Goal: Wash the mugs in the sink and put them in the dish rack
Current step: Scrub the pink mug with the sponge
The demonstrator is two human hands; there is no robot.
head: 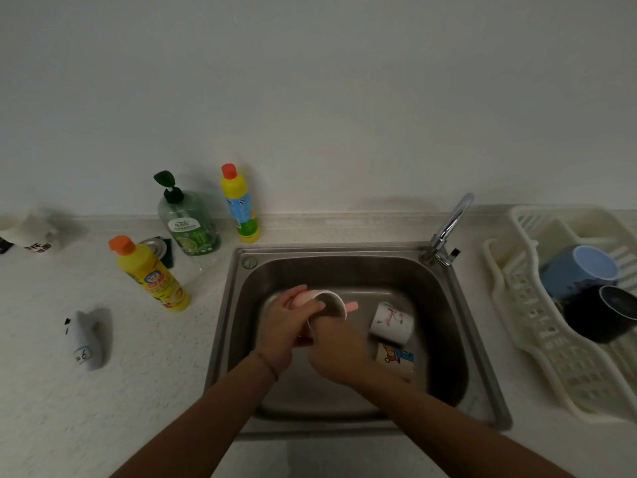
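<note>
Over the steel sink (448, 305) my left hand (281, 331) grips a pink mug (327, 303) by its side, mouth tilted toward the faucet. My right hand (336, 353) presses against the mug's lower rim from the front; whether it holds anything is hidden. A white mug with a flower print (393, 322) lies on its side in the basin to the right. A mug with a cartoon print (396, 357) lies just below it. In the cream dish rack (524, 326) on the right sit a blue mug (579, 270) and a black mug (603, 313).
A chrome faucet (448, 229) stands at the sink's back right corner. On the counter to the left stand a green soap pump bottle (188, 219), two yellow bottles (151, 274) (241, 205), and a small white shark-shaped object (86, 339). A sink strainer (155, 246) lies behind them.
</note>
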